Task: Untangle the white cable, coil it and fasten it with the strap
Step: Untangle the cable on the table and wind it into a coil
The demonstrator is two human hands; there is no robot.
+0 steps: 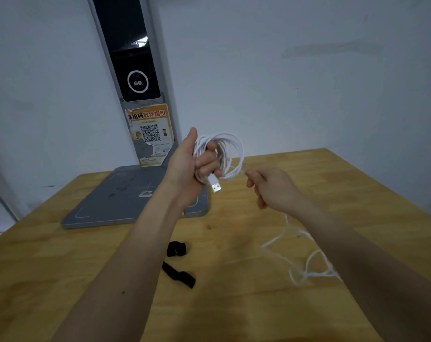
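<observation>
Left hand (193, 161) grips a bundle of loops of the white cable (230, 150), fingers curled round the coil, held up above the wooden table (234, 304). USB plug (215, 185) sticks out below the fist, pointing down and to the right. Right hand (271, 187) pinches the strand running off the coil, fingers curled on it. Rest of the cable hangs below the right hand and lies in loose, blurred loops on the table near the right forearm. Two black straps (178, 275) lie on the table between the forearms, one just beyond the other, untouched. Grey flat base (125, 198) with an upright column (135, 70) stands at the table's far left; an orange QR-code sticker (150, 134) is on the column.
</observation>
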